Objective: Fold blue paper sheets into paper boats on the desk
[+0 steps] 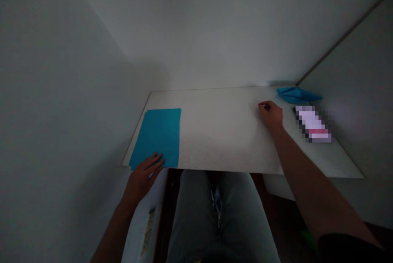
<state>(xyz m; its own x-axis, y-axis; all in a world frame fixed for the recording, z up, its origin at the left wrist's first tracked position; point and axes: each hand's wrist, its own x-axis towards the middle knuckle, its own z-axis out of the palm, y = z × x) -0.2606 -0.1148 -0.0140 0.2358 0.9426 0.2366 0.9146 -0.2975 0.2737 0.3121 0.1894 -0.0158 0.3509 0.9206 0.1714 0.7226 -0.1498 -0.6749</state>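
Note:
My left hand [146,176] rests at the near edge of a stack of blue paper sheets [159,136], its fingers stretched out over the bottom edge. The sheets lie flat at the left end of the white table, slightly out of line with one another. Farther right, my right hand [271,114] is at the table top with its fingers curled in, and nothing shows in them. Beyond it, in the back right corner, sits a folded blue paper boat [296,95], apart from the hand.
A phone [313,124], its screen blurred out, lies on the right side of the white table [217,132]. Walls border the table at the left, back and right. My legs [196,209] are below the front edge.

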